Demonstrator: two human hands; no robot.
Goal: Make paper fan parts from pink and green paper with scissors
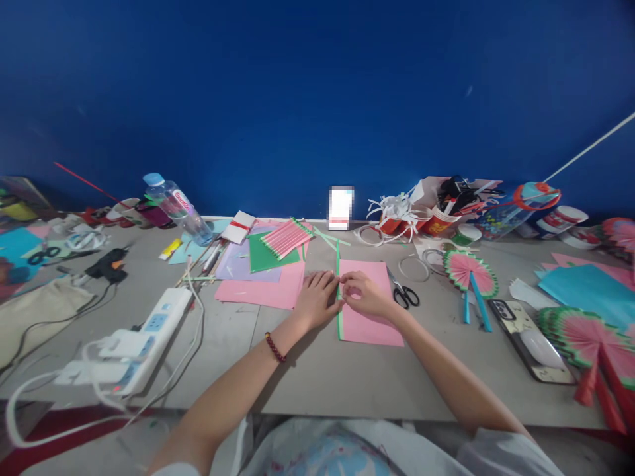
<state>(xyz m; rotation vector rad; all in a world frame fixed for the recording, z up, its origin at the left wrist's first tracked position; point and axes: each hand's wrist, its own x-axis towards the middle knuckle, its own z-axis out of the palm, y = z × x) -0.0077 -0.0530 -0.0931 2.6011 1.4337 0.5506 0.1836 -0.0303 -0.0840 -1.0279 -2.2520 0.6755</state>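
Observation:
A pink sheet (374, 320) lies on the grey table, with a narrow green strip (340, 325) along its left edge. My left hand (317, 299) rests flat with fingers spread, its fingertips at the strip. From the right, my right hand (364, 294) bends over the sheet, thumb and index finger curled together at the strip; what is between them is too small to make out. Black-handled scissors (407, 296) lie just right of the sheet. Left of my left hand are more pink paper (262, 294), a green sheet (262, 254) and a pleated pink piece (288, 238).
A white power strip (161, 330) with looping cables stands at the left, near a tilted bottle (181, 205). To the right are pink paper fans (471, 272), a phone (510, 317), a rolled tape ring (414, 268) and cups (439, 221) of tools. A blue wall (317, 99) rises behind.

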